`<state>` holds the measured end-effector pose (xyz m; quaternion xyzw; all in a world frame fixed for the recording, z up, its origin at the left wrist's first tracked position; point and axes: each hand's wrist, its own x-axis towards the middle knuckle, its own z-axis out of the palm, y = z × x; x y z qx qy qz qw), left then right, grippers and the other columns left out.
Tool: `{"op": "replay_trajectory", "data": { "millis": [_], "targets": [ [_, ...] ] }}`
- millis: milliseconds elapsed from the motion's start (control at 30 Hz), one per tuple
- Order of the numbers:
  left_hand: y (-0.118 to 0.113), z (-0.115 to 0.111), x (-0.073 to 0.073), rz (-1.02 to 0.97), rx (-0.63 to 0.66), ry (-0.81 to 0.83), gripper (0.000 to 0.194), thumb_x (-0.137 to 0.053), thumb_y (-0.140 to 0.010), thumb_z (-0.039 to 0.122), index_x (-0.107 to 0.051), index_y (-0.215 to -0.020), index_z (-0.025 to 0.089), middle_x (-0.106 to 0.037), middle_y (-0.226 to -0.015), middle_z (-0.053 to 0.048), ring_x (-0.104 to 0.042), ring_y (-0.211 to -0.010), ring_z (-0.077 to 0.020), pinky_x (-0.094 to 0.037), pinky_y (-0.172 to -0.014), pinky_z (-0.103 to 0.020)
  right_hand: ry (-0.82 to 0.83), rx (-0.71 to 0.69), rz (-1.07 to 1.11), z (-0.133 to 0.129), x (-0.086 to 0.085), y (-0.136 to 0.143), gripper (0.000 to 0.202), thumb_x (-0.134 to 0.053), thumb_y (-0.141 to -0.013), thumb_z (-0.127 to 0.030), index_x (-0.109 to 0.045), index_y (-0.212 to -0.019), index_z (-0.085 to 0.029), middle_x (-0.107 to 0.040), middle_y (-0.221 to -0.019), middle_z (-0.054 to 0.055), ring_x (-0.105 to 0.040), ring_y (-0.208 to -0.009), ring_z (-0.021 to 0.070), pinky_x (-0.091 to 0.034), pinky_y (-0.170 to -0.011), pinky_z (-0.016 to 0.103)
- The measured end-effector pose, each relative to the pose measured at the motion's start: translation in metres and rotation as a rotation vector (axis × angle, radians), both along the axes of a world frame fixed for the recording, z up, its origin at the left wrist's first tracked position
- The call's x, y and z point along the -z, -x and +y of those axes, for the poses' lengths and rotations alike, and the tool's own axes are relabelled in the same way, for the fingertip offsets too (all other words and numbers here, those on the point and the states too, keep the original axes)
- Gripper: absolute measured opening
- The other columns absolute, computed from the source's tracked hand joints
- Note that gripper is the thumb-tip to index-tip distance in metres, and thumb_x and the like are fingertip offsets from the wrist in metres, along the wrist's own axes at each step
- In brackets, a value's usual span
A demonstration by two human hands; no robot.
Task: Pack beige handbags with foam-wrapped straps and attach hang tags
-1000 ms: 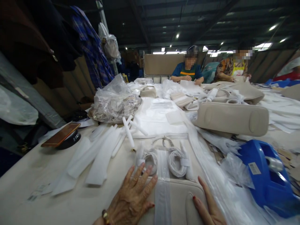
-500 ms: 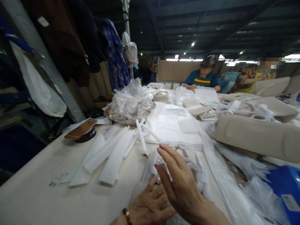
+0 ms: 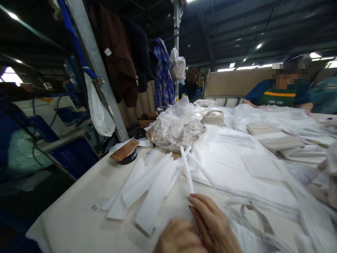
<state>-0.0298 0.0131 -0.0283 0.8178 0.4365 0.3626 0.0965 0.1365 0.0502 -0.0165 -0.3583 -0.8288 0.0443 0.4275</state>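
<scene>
White tube (image 3: 186,168) lying at centre of frame, beside flat white strips (image 3: 154,200). Right hand (image 3: 212,221), lower centre, holding fingers nearly together, fingertips meeting tube's near end. Left hand (image 3: 179,239) blurring at bottom edge; am not making out its opening, nor whether right is gripping. Tube looking light, soft, probably denting under hard pinch; near end offering handiest hold.

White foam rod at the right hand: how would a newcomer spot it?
On the cream table, find the clear plastic heap. In front of it, the white foam rod runs toward the person's right hand. Unlike the flat white strips leftward, it is round and reaches that hand.
</scene>
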Motion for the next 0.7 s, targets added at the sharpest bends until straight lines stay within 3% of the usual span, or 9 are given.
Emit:
{"op": "replay_trajectory", "data": {
  "millis": [33, 100, 200, 300, 367, 533, 700],
  "targets": [
    [0.013, 0.010, -0.005, 0.007, -0.052, -0.009, 0.030, -0.038, -0.089, 0.029, -0.067, -0.099, 0.026, -0.069, -0.095, -0.008, -0.060, -0.097, -0.0244, -0.047, -0.089, -0.042, -0.015, -0.004, -0.030, 0.001, 0.001, 0.002, 0.028, -0.044, -0.089, -0.012, -0.052, -0.116, -0.015, -0.063, -0.107, 0.012, -0.060, -0.101, 0.0178, -0.053, -0.085, 0.028],
    [0.037, 0.033, -0.014, 0.120, -0.347, -0.008, 0.031, -0.046, -0.087, 0.027, -0.059, -0.112, 0.016, -0.064, -0.105, -0.014, -0.056, -0.102, -0.0281, -0.046, -0.088, -0.046, -0.016, -0.033, -0.107, 0.001, 0.003, 0.007, 0.024, -0.042, -0.090, -0.014, -0.055, -0.110, -0.016, -0.065, -0.101, 0.010, -0.062, -0.093, 0.0189, -0.054, -0.078, 0.030],
    [0.056, 0.063, -0.019, 0.346, -0.556, 0.094, 0.054, -0.060, -0.078, 0.032, -0.047, -0.123, 0.004, -0.055, -0.118, -0.022, -0.049, -0.109, -0.0352, -0.043, -0.087, -0.050, 0.117, -0.071, -0.278, -0.005, 0.007, 0.016, 0.019, -0.044, -0.091, -0.026, -0.061, -0.085, -0.019, -0.066, -0.078, 0.004, -0.064, -0.074, 0.0194, -0.052, -0.074, 0.037],
    [0.053, 0.074, -0.015, 0.458, -0.566, 0.153, 0.068, -0.063, -0.076, 0.034, -0.037, -0.130, 0.002, -0.052, -0.122, -0.021, -0.047, -0.110, -0.0352, -0.041, -0.088, -0.049, 0.212, -0.097, -0.430, -0.015, 0.016, 0.021, 0.037, -0.047, -0.090, -0.044, -0.059, -0.063, -0.020, -0.061, -0.059, -0.001, -0.062, -0.061, 0.0175, -0.044, -0.087, 0.044],
    [0.046, 0.073, -0.013, 0.476, -0.557, 0.167, 0.070, -0.062, -0.077, 0.033, -0.034, -0.133, 0.002, -0.052, -0.122, -0.021, -0.047, -0.108, -0.0344, -0.040, -0.087, -0.048, 0.202, -0.126, -0.455, -0.019, 0.021, 0.023, 0.049, -0.039, -0.091, -0.050, -0.058, -0.057, -0.021, -0.059, -0.053, -0.002, -0.060, -0.055, 0.0151, -0.040, -0.090, 0.042],
    [0.038, 0.069, -0.019, 0.457, -0.519, 0.211, 0.069, -0.058, -0.076, 0.022, -0.029, -0.136, 0.003, -0.054, -0.118, -0.019, -0.048, -0.105, -0.0339, -0.038, -0.086, -0.048, 0.129, -0.130, -0.460, -0.022, 0.024, 0.027, 0.070, -0.014, -0.095, -0.053, -0.058, -0.050, -0.022, -0.057, -0.046, -0.001, -0.055, -0.047, 0.0139, -0.041, -0.076, 0.035],
    [0.048, 0.069, -0.031, 0.310, -0.539, 0.258, 0.069, -0.054, -0.071, 0.016, -0.031, -0.134, 0.000, -0.055, -0.113, -0.020, -0.049, -0.106, -0.0329, -0.039, -0.089, -0.048, 0.059, -0.076, -0.441, -0.022, 0.022, 0.032, 0.070, -0.012, -0.094, -0.056, -0.056, -0.051, -0.022, -0.056, -0.048, -0.001, -0.056, -0.047, 0.0141, -0.039, -0.068, 0.033]
  ]
}}
